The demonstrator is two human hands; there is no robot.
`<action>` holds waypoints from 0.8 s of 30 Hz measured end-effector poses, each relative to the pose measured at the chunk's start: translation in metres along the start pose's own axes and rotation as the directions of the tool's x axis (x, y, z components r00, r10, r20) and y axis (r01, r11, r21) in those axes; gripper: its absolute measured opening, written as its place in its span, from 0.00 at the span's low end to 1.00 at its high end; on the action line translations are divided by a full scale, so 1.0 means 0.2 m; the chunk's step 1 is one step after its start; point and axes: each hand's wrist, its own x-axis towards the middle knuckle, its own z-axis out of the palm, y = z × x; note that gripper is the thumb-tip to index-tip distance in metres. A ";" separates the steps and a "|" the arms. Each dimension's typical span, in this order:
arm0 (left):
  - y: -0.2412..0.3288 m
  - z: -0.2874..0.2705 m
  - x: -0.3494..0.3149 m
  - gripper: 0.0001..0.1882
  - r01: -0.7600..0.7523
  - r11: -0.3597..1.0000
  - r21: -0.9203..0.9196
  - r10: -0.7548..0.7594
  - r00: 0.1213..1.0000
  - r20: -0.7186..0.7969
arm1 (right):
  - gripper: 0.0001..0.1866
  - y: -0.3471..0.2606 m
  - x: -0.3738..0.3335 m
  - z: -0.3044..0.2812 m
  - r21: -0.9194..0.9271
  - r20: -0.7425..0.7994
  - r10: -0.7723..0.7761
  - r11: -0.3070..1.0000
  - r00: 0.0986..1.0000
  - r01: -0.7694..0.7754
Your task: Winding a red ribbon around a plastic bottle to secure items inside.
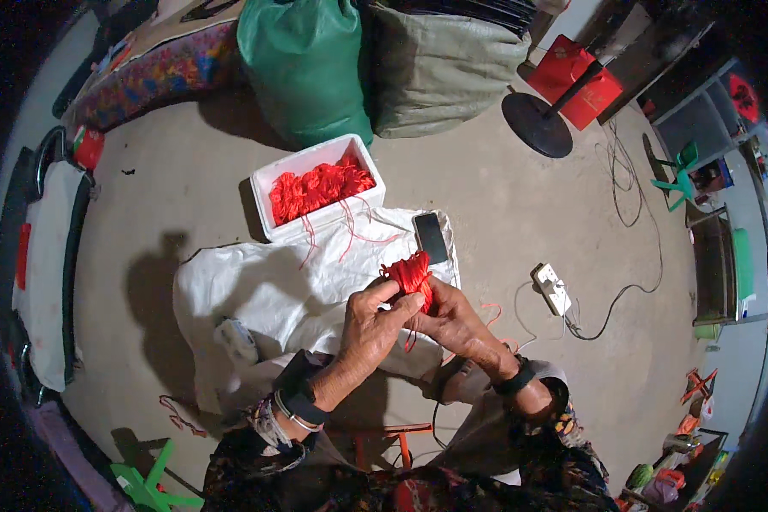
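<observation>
A bundle of red cord (411, 271) is held between my two hands, above the white cloth (307, 286) over my lap. My left hand (375, 317) is closed, its thumb and fingers gripping the bundle's left and lower side. Round the right side and underneath, my right hand (452, 320) closes on the same bundle. A loose strand hangs below the fingers. Beyond my hands, a white foam box (379, 171) holds several more red cord bundles (320, 189), with strands trailing over its near edge onto the cloth. A dark phone (431, 237) lies on the cloth's far right corner.
A green sack (303, 68) and a pale woven sack (444, 72) stand behind the box. On the right are a white power strip (552, 288) with cables and a round black stand base (538, 125). A green stool (149, 478) is at lower left.
</observation>
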 end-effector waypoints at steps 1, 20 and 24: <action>0.00 0.00 0.00 0.12 0.023 1.000 0.011 -0.023 1.000 0.001 | 0.21 0.01 0.01 0.02 0.020 -0.026 -0.011 1.000 1.000 0.012; 0.18 -0.18 0.13 0.33 -0.279 0.956 0.088 0.214 0.873 0.438 | 0.21 -0.09 -0.06 -0.14 -0.049 0.254 0.264 0.964 0.931 -0.260; 0.12 -0.16 0.12 0.38 -0.118 0.991 0.059 0.050 0.751 0.659 | 0.15 -0.17 -0.08 -0.12 -0.145 0.225 0.348 0.936 0.910 -0.322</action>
